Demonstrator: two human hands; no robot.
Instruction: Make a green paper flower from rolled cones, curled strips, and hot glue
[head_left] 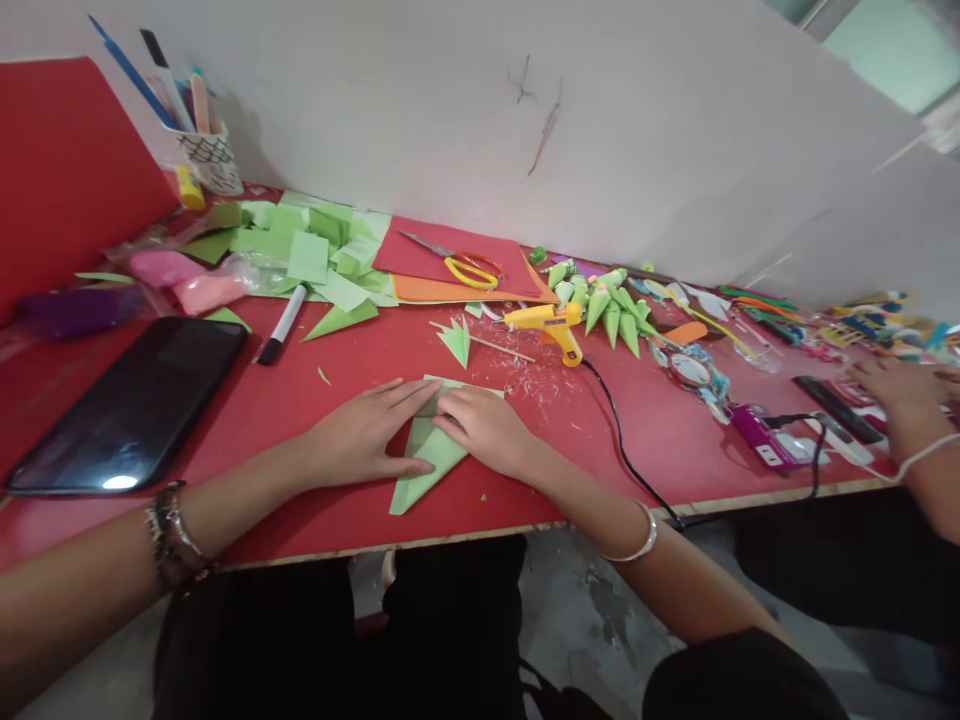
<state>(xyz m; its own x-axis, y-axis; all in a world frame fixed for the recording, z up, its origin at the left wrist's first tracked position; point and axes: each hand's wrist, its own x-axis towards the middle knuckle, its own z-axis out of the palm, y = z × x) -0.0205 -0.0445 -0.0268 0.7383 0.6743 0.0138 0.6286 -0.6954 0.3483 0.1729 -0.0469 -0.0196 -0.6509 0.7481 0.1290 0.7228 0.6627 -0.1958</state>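
Note:
A light green sheet of paper (431, 452), folded into a slanting, pointed shape, lies on the red table near its front edge. My left hand (367, 432) rests flat on the paper's left side, fingers stretched out and thumb apart. On the upper part of the sheet, my right hand (484, 425) presses down with its fingers curled in; the fingertips are partly hidden. Just beyond the hands sits a small folded green paper piece (456, 343) beside a thin wooden stick (501, 348). A yellow glue gun (551, 325) lies farther right, its black cord running to the table's edge.
Green paper scraps (307, 258), yellow-handled scissors (469, 270) and green paper cones (611, 305) line the back. At left are a black phone (135, 400), a marker (283, 325) and a pen cup (210, 160). A purple power adapter (765, 437) and another person's hand (896, 385) are right.

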